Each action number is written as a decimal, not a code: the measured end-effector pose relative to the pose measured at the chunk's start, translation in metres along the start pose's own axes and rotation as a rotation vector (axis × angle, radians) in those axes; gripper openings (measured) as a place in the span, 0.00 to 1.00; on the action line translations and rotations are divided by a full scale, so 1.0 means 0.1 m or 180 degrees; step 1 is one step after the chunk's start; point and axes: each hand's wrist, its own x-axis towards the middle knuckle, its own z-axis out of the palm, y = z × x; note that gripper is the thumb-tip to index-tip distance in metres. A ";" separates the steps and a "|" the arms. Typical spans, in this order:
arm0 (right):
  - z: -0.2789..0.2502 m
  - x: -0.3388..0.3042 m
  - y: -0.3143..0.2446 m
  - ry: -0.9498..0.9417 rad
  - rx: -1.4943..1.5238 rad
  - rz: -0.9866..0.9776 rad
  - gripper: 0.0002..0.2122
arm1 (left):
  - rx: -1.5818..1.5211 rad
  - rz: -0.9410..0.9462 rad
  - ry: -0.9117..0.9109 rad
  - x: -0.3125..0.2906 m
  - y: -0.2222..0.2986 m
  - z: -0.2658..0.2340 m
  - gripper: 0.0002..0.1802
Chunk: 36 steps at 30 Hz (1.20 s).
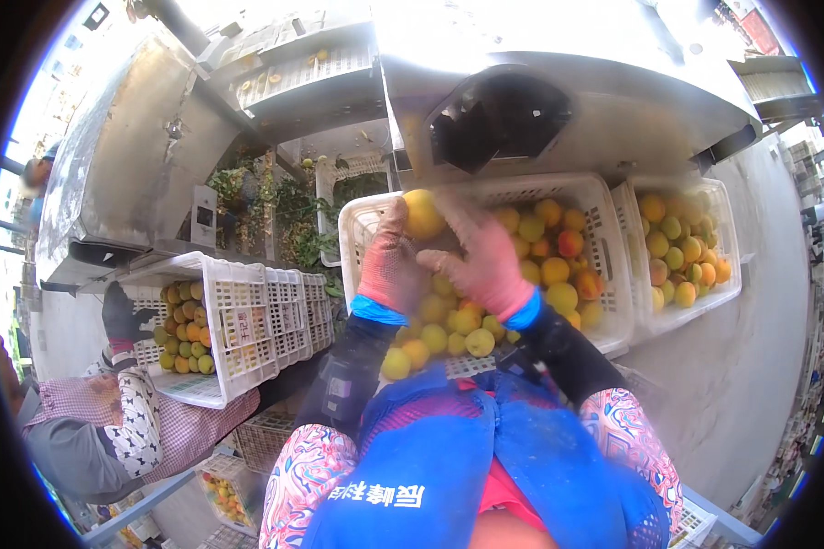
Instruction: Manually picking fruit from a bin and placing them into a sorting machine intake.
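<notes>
Both my hands wear pinkish-orange gloves with blue bands at the wrists, above a white plastic crate point(613, 261) of yellow and reddish peaches point(558, 270). At the crate's far left part, a yellow peach point(424, 215) is raised in my left hand point(386, 263), whose fingers curl against its left side. My right hand point(490, 261) is close by on the right, slightly smeared by motion, its fingers stretched out and spread. Its fingertips reach the right side of that peach; whether they touch it, I cannot tell. Below my hands, more peaches point(458, 325) fill the crate's near part.
Right of my crate stands another white crate point(732, 252) of peaches. A metal machine with a dark opening point(499, 119) rises behind. At the left, a co-worker's dark-gloved hand point(124, 316) is beside a crate point(238, 302) with peaches. Leafy debris point(307, 215) lies between the machines.
</notes>
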 end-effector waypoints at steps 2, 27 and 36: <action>0.16 -0.13 -0.09 0.0490 0.0096 0.0194 0.32 | -0.0292 -0.0078 0.0438 -0.08 -0.08 0.20 0.21; 0.23 0.08 1.04 -0.0291 -0.0657 -0.0816 0.13 | 0.7656 -0.2035 -0.0303 0.37 -1.36 -1.68 0.20; 1.43 -1.24 1.73 -0.2197 -0.1209 -0.0097 0.24 | 0.7657 -0.3331 0.0077 0.58 -1.62 -2.04 0.26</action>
